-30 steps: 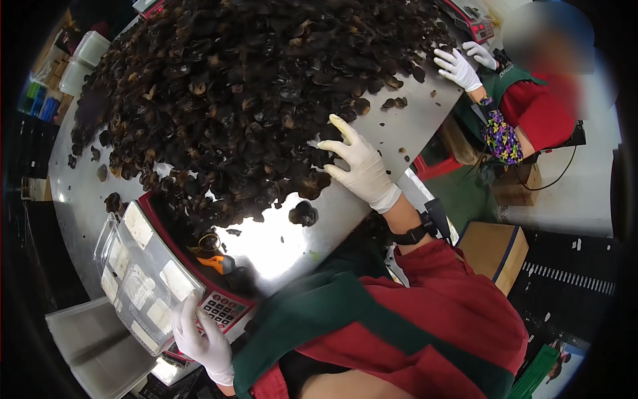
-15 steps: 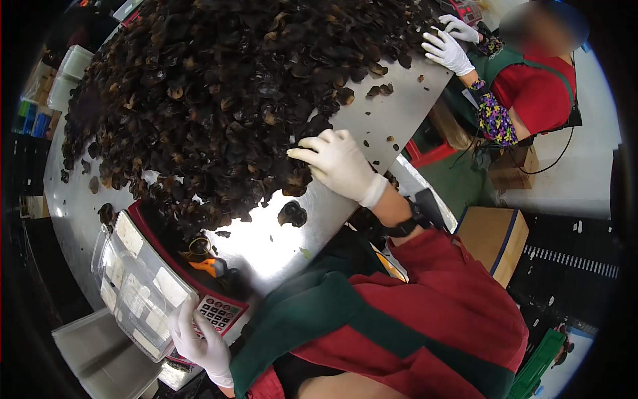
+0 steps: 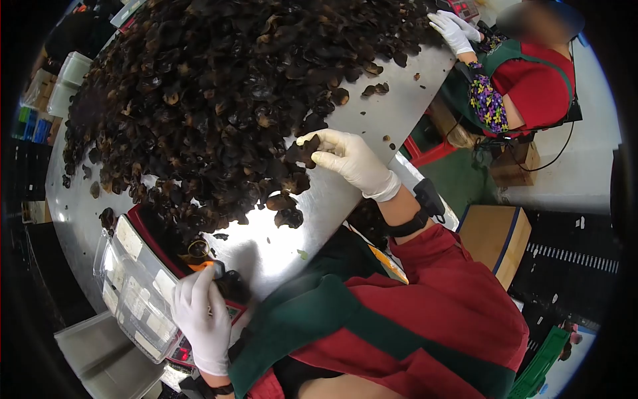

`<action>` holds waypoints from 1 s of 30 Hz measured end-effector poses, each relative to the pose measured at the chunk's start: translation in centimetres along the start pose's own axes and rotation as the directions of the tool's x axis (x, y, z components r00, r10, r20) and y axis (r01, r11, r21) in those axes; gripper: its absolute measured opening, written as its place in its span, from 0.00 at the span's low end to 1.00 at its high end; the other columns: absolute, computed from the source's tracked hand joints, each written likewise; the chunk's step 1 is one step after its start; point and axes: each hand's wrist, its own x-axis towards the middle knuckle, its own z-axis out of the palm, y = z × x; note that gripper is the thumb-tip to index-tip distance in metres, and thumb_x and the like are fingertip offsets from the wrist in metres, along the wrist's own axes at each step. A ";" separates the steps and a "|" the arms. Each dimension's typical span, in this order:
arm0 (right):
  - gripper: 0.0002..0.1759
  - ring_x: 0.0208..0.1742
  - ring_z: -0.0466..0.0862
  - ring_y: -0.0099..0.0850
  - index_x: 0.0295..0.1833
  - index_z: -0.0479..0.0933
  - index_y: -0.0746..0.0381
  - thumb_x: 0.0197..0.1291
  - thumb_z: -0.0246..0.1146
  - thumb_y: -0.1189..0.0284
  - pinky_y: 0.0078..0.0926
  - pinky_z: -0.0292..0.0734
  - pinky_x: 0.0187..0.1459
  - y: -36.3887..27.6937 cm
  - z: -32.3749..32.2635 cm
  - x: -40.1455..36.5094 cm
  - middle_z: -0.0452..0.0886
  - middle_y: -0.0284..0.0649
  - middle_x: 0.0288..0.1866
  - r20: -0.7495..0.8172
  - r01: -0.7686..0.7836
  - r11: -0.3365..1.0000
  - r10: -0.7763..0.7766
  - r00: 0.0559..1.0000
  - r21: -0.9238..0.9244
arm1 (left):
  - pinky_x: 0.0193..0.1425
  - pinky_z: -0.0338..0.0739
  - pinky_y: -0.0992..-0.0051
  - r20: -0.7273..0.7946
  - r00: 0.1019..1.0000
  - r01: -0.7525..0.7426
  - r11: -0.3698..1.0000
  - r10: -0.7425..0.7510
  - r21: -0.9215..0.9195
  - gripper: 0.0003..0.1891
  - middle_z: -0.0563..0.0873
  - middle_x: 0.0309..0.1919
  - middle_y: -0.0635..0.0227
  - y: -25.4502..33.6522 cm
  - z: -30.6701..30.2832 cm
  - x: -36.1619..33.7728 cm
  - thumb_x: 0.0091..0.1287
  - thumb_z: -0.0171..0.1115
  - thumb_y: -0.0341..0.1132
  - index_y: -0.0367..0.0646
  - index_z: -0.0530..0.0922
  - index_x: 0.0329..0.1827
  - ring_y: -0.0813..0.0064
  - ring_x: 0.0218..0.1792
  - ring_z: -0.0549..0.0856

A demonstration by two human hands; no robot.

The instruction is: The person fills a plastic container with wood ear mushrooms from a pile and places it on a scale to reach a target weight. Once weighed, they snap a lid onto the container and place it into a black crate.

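Note:
Between the thumb and fingers of my right hand (image 3: 352,163), white-gloved, is a dark, thin, curled piece (image 3: 305,151), at the near edge of a large heap of similar dark brown pieces (image 3: 219,100). The heap lies on a metal table (image 3: 392,106). Over the keypad end of a red scale (image 3: 236,311), my left hand (image 3: 201,319), also gloved, has its fingers extended and slightly bent, with fingertips beside an orange-handled tool (image 3: 203,265). I see nothing held in it. A clear plastic lid (image 3: 136,292) lies along the scale's left side.
At the upper right a co-worker in a red top and green apron (image 3: 538,86) has gloved hands (image 3: 455,32) at the heap's far edge. A cardboard box (image 3: 488,239) stands right of my arm. Translucent bins (image 3: 109,356) are at the lower left; a red crate (image 3: 425,153) sits beyond the table edge.
My right hand has shifted slightly right and now pinches a dark piece. My left hand has moved up from the keypad toward the orange tool. The co-worker's hands have moved slightly upward.

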 end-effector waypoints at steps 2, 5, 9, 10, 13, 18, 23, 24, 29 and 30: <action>0.18 0.46 0.81 0.18 0.61 0.80 0.68 0.66 0.59 0.81 0.20 0.77 0.53 -0.8 -0.3 -0.7 0.85 0.32 0.46 -0.039 -0.012 0.999 0.010 0.999 -0.038 | 0.48 0.77 0.61 0.091 0.988 -0.127 0.992 0.128 -0.027 0.16 0.84 0.38 0.61 0.5 0.8 2.0 0.60 0.64 0.20 0.41 0.83 0.51 0.58 0.40 0.83; 0.17 0.45 0.82 0.20 0.58 0.81 0.68 0.68 0.54 0.77 0.20 0.76 0.51 -2.5 -1.7 -2.2 0.85 0.34 0.45 -0.125 -0.160 0.986 0.153 0.980 -0.044 | 0.48 0.78 0.62 0.205 0.956 -0.208 0.978 0.208 -0.020 0.13 0.85 0.40 0.60 1.3 2.7 4.4 0.62 0.64 0.22 0.41 0.83 0.50 0.57 0.42 0.84; 0.17 0.43 0.82 0.23 0.50 0.81 0.71 0.71 0.48 0.74 0.22 0.76 0.48 -1.2 -6.5 -5.1 0.85 0.37 0.42 -0.140 -0.053 0.993 0.037 0.989 -0.106 | 0.47 0.78 0.61 0.254 0.921 -0.275 0.955 0.294 -0.108 0.16 0.84 0.39 0.62 2.2 6.9 6.0 0.61 0.66 0.27 0.44 0.81 0.53 0.58 0.42 0.84; 0.17 0.41 0.82 0.23 0.48 0.82 0.71 0.73 0.50 0.71 0.22 0.76 0.47 -1.1 -7.6 -6.3 0.85 0.35 0.40 -0.160 -0.080 0.990 0.060 0.985 -0.119 | 0.47 0.78 0.61 0.255 0.920 -0.276 0.955 0.296 -0.110 0.16 0.84 0.39 0.62 2.4 7.9 5.9 0.61 0.66 0.27 0.44 0.81 0.53 0.58 0.42 0.84; 0.16 0.38 0.81 0.23 0.47 0.83 0.69 0.73 0.55 0.68 0.24 0.77 0.45 -3.1 -10.3 -8.7 0.85 0.34 0.36 -0.139 -0.313 0.870 0.281 0.950 -0.382 | 0.46 0.76 0.61 0.247 0.925 -0.299 0.954 0.289 0.006 0.18 0.82 0.39 0.63 3.2 10.5 5.4 0.61 0.68 0.31 0.45 0.79 0.55 0.59 0.42 0.82; 0.10 0.32 0.84 0.36 0.41 0.85 0.59 0.61 0.69 0.64 0.35 0.78 0.38 -1.3 -11.2 -10.6 0.84 0.38 0.31 -0.134 -0.115 0.150 -0.118 0.984 -0.982 | 0.45 0.79 0.61 0.259 0.954 -0.173 0.983 0.150 0.067 0.17 0.83 0.42 0.63 3.6 13.3 4.4 0.63 0.68 0.35 0.45 0.78 0.55 0.58 0.44 0.83; 0.19 0.45 0.82 0.43 0.51 0.80 0.58 0.54 0.71 0.68 0.39 0.78 0.50 -0.1 -6.8 -7.7 0.81 0.42 0.43 0.015 0.148 0.412 -0.308 0.951 -0.899 | 0.42 0.79 0.61 0.236 0.964 -0.132 0.991 0.121 0.033 0.10 0.84 0.39 0.61 2.4 14.0 3.6 0.64 0.67 0.33 0.46 0.79 0.47 0.56 0.40 0.85; 0.19 0.45 0.82 0.44 0.52 0.80 0.59 0.53 0.71 0.69 0.39 0.77 0.51 0.5 -6.0 -7.1 0.80 0.42 0.46 0.095 0.222 0.376 -0.327 0.940 -0.899 | 0.42 0.79 0.61 0.234 0.965 -0.133 0.990 0.121 0.037 0.10 0.84 0.39 0.61 2.2 14.0 3.5 0.64 0.67 0.33 0.46 0.79 0.47 0.56 0.40 0.85; 0.18 0.47 0.85 0.36 0.55 0.81 0.60 0.58 0.69 0.74 0.30 0.80 0.51 2.6 -5.5 -6.2 0.83 0.40 0.48 -0.100 0.065 0.781 -0.162 0.982 -0.621 | 0.45 0.79 0.61 0.177 0.981 -0.094 0.993 0.082 0.064 0.07 0.84 0.40 0.61 2.2 13.3 2.8 0.64 0.65 0.30 0.45 0.79 0.44 0.56 0.42 0.84; 0.18 0.47 0.85 0.36 0.55 0.81 0.60 0.58 0.69 0.74 0.30 0.80 0.51 2.3 -5.4 -6.3 0.83 0.40 0.48 -0.100 0.064 0.782 -0.160 0.982 -0.620 | 0.45 0.79 0.61 0.179 0.981 -0.094 0.994 0.081 0.064 0.07 0.84 0.40 0.61 2.2 13.2 2.7 0.64 0.65 0.30 0.45 0.79 0.44 0.56 0.42 0.84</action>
